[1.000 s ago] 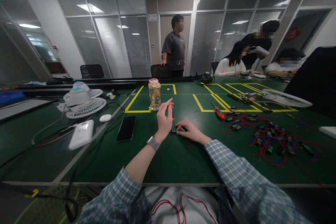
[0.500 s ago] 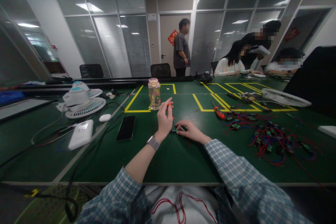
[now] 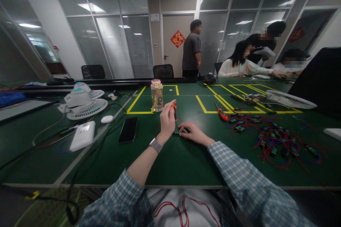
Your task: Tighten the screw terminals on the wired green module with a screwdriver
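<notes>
In my left hand [image 3: 167,120] is a screwdriver [image 3: 175,112] with an orange and black handle, held upright between the fingers. Its shaft points down at a small green circuit board [image 3: 177,133] on the table. My right hand [image 3: 194,133] pinches the board's right end with thumb and fingertips. Something dark shows beneath the right fingers, and a short red wire comes out below them. Whether the screwdriver's tip touches the board is too small to tell.
Right of my hands lie a red screwdriver [image 3: 222,114] and a tangle of wired circuit boards [image 3: 282,143]. A bottle [image 3: 157,95] stands just beyond my left hand. To the left are a phone [image 3: 128,129], a white power bank [image 3: 82,136] and white fans [image 3: 86,108]. Several people are across the table.
My left fingers have shifted slightly around the screwdriver, and more of its handle shows. My right hand stays on the board. The standing person has moved right; a seated person has stretched an arm out.
</notes>
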Demonstrator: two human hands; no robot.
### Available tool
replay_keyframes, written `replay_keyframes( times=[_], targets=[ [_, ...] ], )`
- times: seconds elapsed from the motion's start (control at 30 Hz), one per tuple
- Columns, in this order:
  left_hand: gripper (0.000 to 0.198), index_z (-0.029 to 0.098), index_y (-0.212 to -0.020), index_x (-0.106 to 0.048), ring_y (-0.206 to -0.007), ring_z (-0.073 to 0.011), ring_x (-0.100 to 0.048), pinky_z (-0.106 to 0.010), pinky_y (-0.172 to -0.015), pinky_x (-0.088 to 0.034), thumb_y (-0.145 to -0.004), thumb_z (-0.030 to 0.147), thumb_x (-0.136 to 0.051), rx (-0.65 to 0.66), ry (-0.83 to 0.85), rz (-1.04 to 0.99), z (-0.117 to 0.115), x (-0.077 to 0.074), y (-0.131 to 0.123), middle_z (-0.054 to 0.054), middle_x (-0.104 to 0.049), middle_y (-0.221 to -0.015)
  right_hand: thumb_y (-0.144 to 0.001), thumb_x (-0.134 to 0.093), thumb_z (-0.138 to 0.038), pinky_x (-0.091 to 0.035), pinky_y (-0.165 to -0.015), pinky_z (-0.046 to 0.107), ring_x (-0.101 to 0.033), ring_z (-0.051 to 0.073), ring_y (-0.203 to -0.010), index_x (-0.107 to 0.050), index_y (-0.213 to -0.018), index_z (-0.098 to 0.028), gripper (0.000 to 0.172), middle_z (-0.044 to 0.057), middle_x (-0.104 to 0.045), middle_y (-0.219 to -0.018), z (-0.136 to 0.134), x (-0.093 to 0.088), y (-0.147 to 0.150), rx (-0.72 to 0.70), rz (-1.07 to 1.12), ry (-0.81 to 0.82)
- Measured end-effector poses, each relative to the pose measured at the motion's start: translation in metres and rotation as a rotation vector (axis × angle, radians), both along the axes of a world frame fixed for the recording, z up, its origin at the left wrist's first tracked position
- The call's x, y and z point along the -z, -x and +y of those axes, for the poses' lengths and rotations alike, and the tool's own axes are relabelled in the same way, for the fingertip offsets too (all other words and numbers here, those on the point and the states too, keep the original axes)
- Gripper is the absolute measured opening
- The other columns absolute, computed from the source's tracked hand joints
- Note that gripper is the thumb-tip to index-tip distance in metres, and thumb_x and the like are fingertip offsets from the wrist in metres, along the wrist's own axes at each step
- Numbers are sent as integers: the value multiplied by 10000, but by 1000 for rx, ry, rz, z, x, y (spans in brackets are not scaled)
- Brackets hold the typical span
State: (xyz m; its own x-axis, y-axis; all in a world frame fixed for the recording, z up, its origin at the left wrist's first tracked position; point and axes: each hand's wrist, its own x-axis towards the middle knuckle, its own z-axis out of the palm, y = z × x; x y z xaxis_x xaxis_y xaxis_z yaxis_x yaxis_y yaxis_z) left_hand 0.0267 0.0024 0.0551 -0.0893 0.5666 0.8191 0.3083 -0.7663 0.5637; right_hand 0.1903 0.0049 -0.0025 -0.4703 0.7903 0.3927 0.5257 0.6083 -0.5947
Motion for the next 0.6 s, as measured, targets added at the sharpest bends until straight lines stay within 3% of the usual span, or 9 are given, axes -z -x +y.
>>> replay_keyframes(
  times=[0.17,0.3,0.4,0.6],
  targets=[
    [270,197,-1178,-616,-919,-168,-633,-308,-832,-500,-969,218,-445,-30,-16,-6,-2,-2,0,-73,-668,-1061,-750,-729,-197,-446,-950,397,-651,228,-999,-680,-784,-195,59,60,-725,-1044,0,0,0,-2,3,5],
    [155,185,-1018,-664,-809,-151,-579,-273,-755,-477,-919,209,-548,-101,-72,20,-6,-6,0,-44,-620,-907,-751,-726,-199,-449,-942,397,-649,230,-999,-681,-782,-197,55,59,-725,-1049,0,-1,0,2,-2,4],
    [94,184,-937,-669,-815,-153,-567,-274,-767,-474,-897,218,-592,-110,-84,20,-7,-7,0,-37,-596,-883,-751,-725,-194,-446,-945,400,-647,230,-1005,-680,-778,-197,53,59,-725,-1047,-1,-1,0,7,-4,5],
    [277,209,-1130,-633,-992,-176,-599,-327,-888,-483,-986,211,-397,-39,-41,23,-2,-3,1,-65,-640,-1069,-752,-723,-199,-448,-939,393,-651,225,-995,-680,-779,-201,51,56,-726,-1041,0,0,0,-5,-2,-7]
  ],
)
